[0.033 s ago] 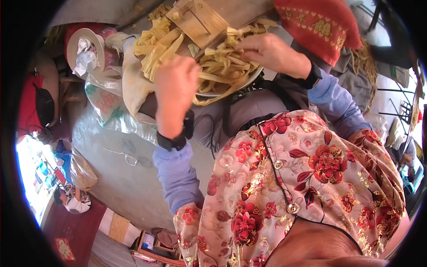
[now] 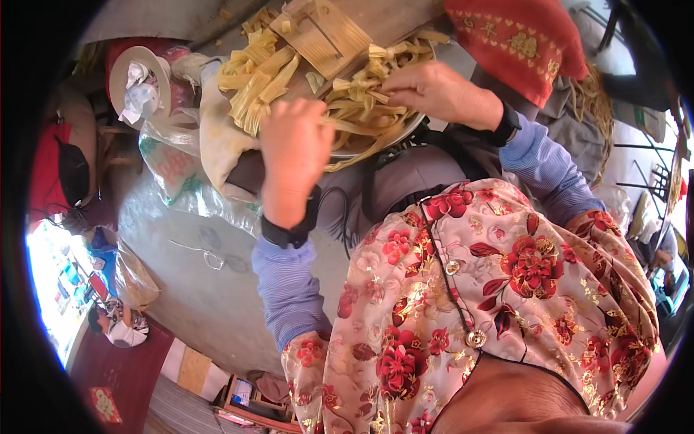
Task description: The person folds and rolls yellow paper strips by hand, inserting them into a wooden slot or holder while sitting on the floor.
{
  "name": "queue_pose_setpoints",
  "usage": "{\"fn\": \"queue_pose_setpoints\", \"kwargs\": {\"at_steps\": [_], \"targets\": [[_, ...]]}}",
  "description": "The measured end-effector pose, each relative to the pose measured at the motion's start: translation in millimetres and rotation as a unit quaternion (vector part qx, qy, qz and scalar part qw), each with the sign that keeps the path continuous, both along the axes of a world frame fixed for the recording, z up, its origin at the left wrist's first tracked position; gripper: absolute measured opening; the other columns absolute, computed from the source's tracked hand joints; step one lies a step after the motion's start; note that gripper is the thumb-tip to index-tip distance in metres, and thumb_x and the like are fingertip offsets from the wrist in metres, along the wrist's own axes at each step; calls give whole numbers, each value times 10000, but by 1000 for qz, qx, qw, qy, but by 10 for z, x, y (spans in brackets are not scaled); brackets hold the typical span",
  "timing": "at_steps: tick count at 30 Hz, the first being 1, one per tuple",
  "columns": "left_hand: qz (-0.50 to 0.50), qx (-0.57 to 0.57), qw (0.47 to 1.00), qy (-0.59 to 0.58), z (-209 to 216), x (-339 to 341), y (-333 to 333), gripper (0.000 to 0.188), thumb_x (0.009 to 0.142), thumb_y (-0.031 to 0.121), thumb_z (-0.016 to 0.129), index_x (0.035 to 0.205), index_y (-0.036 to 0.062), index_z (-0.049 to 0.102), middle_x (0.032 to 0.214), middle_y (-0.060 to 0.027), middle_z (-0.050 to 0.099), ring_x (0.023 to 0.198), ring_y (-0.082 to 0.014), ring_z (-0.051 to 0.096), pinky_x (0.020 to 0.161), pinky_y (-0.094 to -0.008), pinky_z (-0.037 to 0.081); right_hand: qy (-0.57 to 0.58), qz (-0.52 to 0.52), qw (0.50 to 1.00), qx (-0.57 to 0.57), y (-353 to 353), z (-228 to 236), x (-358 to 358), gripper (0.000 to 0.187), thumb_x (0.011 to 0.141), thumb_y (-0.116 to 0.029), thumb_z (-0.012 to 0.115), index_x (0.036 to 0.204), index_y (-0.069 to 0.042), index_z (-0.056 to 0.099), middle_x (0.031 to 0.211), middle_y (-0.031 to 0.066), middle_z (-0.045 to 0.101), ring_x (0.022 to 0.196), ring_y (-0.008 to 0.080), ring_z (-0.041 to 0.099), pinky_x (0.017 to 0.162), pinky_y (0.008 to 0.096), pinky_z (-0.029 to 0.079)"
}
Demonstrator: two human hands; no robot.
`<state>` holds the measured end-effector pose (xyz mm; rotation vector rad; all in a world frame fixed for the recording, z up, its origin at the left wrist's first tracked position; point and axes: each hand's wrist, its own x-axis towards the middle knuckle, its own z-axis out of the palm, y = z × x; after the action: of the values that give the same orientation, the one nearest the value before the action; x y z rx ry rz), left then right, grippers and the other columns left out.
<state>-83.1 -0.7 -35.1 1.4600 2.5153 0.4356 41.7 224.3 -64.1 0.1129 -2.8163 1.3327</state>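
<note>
Pale yellow flat strips, like dried husk (image 2: 260, 76), lie heaped in a round metal basin (image 2: 416, 129) at my lap. My right hand (image 2: 444, 94) is at the basin's right side, thumb and fingers pinched on a knotted yellow strip (image 2: 370, 90). To the left, my left hand (image 2: 295, 159) is raised over the near edge of the heap with its fingers curled together; its fingertips face away, so what they hold is hidden. A wooden board with ridges and a dark slot (image 2: 322, 40) rests on the far side of the strips.
A red cloth with gold print (image 2: 517, 43) hangs at the far right. On the left are a pale round container holding crumpled white paper (image 2: 141, 90) and clear plastic bags (image 2: 173, 163). A dark red table (image 2: 123, 369) stands lower left, with a person (image 2: 123, 323) near it.
My left hand has shifted slightly right and toward me, and its wrist has turned a little. My right hand has moved slightly and still pinches the strip.
</note>
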Motion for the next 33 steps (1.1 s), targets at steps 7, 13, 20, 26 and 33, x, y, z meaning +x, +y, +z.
{"fn": "queue_pose_setpoints", "kwargs": {"at_steps": [7, 13, 20, 26, 33], "targets": [[-3, 33, 998, 53, 122, 275, -107, 45, 750, 98, 610, 789, 78, 598, 824, -67, 583, 891, -273, 525, 759, -398, 398, -40, 94, 991, -83, -335, 132, 24, 384, 752, -124, 663, 1118, -44, 580, 1047, 151, 598, 957, 306, 577, 807, 372, 470], [-18, 14, 990, 141, -96, 219, -98, 36, 752, 62, 604, 775, 44, 583, 856, -104, 593, 874, -288, 539, 758, -408, 412, -53, 80, 994, -56, -541, 40, -13, 463, 753, -89, 658, 1188, -20, 515, 1037, 166, 581, 982, 331, 557, 848, 400, 447], [240, 268, 850, -385, 669, 408, -384, 115, 877, 76, 515, 866, -19, 579, 861, -91, 613, 758, -190, 591, 646, -302, 478, -85, 122, 972, -180, -502, 301, 52, 360, 774, -138, 650, 1112, -51, 560, 839, 138, 616, 781, 299, 605, 695, 375, 472], [220, 544, 655, -477, 1198, 431, -1075, 170, 874, 130, 527, 960, -17, 520, 846, -60, 543, 703, -164, 547, 615, -278, 451, 4, 171, 972, -160, -414, 550, 121, 144, 781, -28, 631, 915, -10, 584, 798, 117, 576, 787, 306, 542, 768, 385, 420], [192, 693, 571, -396, 1529, 481, -1389, 241, 890, 118, 514, 703, 88, 364, 700, -6, 285, 588, -123, 309, 566, -265, 273, 77, 69, 994, -40, -214, 435, 117, 175, 716, -26, 664, 878, -29, 597, 788, 89, 579, 805, 308, 532, 752, 390, 421]]}}
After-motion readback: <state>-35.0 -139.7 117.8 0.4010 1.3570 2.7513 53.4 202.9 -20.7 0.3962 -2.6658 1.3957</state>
